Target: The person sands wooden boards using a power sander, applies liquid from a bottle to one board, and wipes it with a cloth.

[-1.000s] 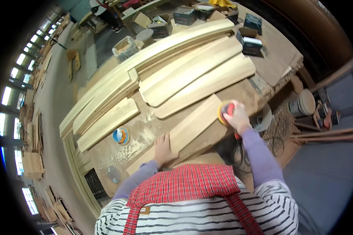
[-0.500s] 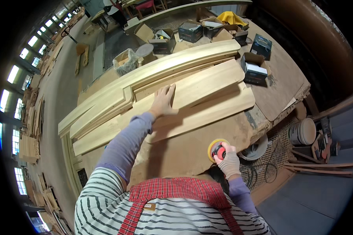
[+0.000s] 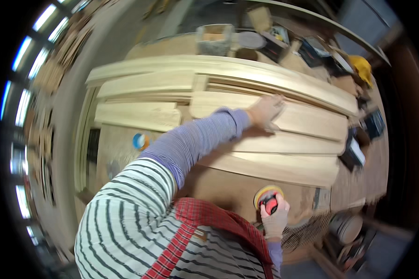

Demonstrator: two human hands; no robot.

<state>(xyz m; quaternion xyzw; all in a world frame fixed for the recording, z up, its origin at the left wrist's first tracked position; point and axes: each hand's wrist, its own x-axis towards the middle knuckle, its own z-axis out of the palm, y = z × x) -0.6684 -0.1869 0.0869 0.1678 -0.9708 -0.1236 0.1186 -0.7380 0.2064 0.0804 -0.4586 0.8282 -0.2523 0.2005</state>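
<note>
Pale wooden boards (image 3: 307, 143) with rounded ends lie side by side on a brown worktable (image 3: 219, 183). My left hand (image 3: 266, 113) reaches across and rests on the upper board (image 3: 312, 118) of this group, its fingers stretched out and slightly blurred. In my right hand (image 3: 275, 217) is a red and black sander (image 3: 269, 204) with a round yellow-edged pad. The pad is tilted up at the table's near side, apart from the boards. Beyond my left hand lie a long pale rail (image 3: 228, 65) and a shorter board (image 3: 149, 83).
At left are another short board (image 3: 137, 115) and a small round blue-rimmed thing (image 3: 138, 141). A bin with a clear liner (image 3: 214, 39), open boxes (image 3: 354, 151) and a yellow cloth (image 3: 361, 69) stand along the far and right sides. A white bucket (image 3: 346, 228) sits at lower right.
The whole view has turned, so the table looks more level. My left hand is farther right along its board, and the boards below look more spread apart. The sander stays in my right hand.
</note>
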